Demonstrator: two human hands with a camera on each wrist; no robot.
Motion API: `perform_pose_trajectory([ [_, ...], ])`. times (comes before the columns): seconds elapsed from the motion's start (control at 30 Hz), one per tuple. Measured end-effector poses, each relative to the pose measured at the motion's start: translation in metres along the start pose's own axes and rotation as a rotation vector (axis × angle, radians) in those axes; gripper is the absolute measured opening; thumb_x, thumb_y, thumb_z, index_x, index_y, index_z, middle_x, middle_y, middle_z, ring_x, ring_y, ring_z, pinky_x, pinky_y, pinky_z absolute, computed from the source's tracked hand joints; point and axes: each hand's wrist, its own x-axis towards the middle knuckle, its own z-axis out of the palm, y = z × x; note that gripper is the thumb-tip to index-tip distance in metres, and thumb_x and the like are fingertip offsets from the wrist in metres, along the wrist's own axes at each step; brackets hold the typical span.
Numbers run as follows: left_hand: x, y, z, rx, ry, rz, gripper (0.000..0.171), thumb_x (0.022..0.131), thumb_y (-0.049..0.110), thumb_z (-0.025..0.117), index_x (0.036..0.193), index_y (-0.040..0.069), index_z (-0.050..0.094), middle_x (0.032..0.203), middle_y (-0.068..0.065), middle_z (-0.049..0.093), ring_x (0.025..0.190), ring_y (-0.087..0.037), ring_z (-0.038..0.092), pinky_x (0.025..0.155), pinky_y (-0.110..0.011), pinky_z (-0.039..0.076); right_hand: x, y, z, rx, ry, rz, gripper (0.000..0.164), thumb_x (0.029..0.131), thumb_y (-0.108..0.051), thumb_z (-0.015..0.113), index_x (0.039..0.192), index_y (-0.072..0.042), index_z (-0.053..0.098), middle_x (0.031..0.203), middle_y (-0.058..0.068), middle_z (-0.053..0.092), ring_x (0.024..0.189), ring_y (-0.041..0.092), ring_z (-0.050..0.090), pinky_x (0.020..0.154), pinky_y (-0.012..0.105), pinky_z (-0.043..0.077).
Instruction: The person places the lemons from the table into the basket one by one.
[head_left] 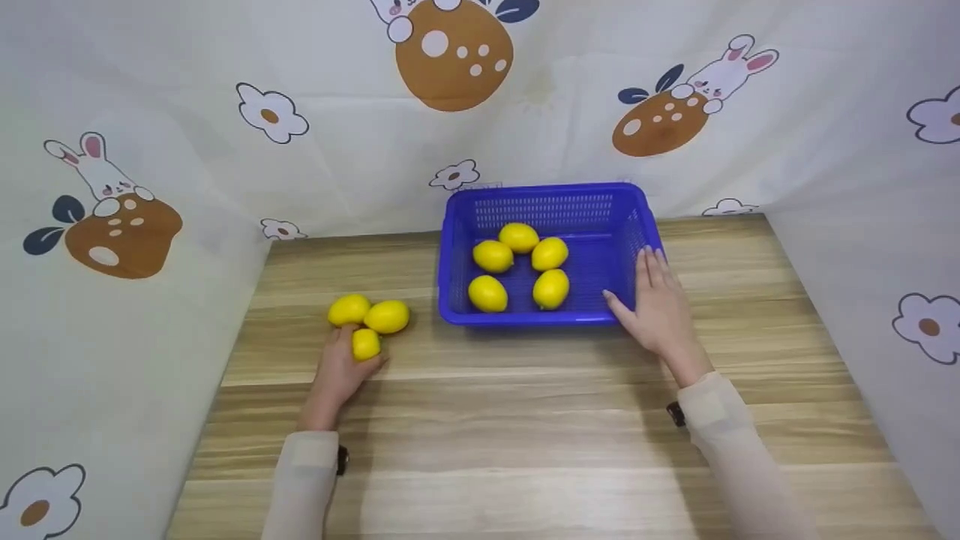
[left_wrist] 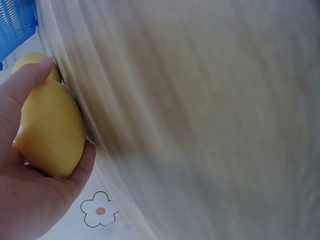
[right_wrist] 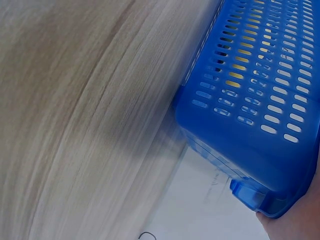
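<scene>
Over my head feed I read the lemons [head_left: 387,317], left and centre of the frame, as bright yellow. The basket [head_left: 525,319] comes through deep violet-blue with rows of pale-showing slots, a brighter blue on my right wrist feed. I see tan, brown-streaked woodgrain on the counter [head_left: 510,420]. The cloth [head_left: 337,45] is off-white, printed with brown-centred flowers [head_left: 274,115], white rabbits [head_left: 97,169] and white-spotted brown fruits [head_left: 124,236]. Both sleeves [head_left: 306,472], lower frame, look plain cream.

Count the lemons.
8: in the blue basket, one back lemon, a left pair and a right pair; on the table, two lemons side by side; in the left hand, one held lemon. None looks hidden.
</scene>
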Motion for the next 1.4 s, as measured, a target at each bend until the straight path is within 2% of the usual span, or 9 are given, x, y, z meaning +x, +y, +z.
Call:
perform_pose_trajectory([
  [0.27,-0.002,0.001,0.001,0.017,0.018,0.016,0.06,0.087,0.015,0.084,0.13,-0.014,0.054,0.122,-0.035,0.058,0.111,-0.048,0.06,0.098,-0.063,0.049,0.0,0.0,0.0,-0.001,-0.011,0.003,0.094,0.105,-0.052,0.052,0.159,0.018,0.021,0.168,0.037,0.019,0.159,0.05,0.017,0.131,0.056,0.011],
  [0.5,-0.003,0.001,0.0,0.014,0.016,0.039,0.059,0.087,0.014,0.085,0.129,-0.015,0.055,0.122,-0.036,0.058,0.11,-0.048,0.06,0.098,-0.063,0.049,0.0,0.0,-0.001,0.001,-0.025,0.011,0.094,0.106,-0.053,0.05,0.16,0.017,0.02,0.168,0.037,0.017,0.159,0.05,0.014,0.131,0.056,0.01],
  [0.87,-0.005,0.007,-0.009,0.022,-0.031,0.022,0.063,0.089,0.014,0.084,0.135,-0.015,0.051,0.128,-0.034,0.057,0.116,-0.047,0.059,0.103,-0.062,0.048,0.0,-0.001,-0.001,0.005,-0.013,0.006,0.093,0.104,-0.051,0.053,0.16,0.017,0.02,0.168,0.037,0.021,0.159,0.05,0.017,0.131,0.056,0.01],
  [1.27,-0.005,0.017,-0.018,0.005,-0.079,-0.003,0.065,0.089,0.01,0.08,0.141,-0.014,0.049,0.131,-0.032,0.057,0.118,-0.043,0.058,0.103,-0.059,0.048,-0.001,-0.001,-0.001,0.014,-0.019,0.009,0.094,0.105,-0.052,0.052,0.16,0.016,0.019,0.169,0.036,0.019,0.16,0.049,0.014,0.131,0.057,0.009],
  [1.4,-0.004,0.022,-0.021,0.013,-0.074,0.011,0.065,0.088,0.007,0.079,0.141,-0.014,0.049,0.13,-0.032,0.058,0.116,-0.043,0.058,0.102,-0.059,0.048,-0.001,-0.001,-0.002,0.008,-0.027,0.01,0.094,0.105,-0.053,0.051,0.161,0.016,0.019,0.169,0.036,0.017,0.16,0.049,0.014,0.131,0.057,0.009],
])
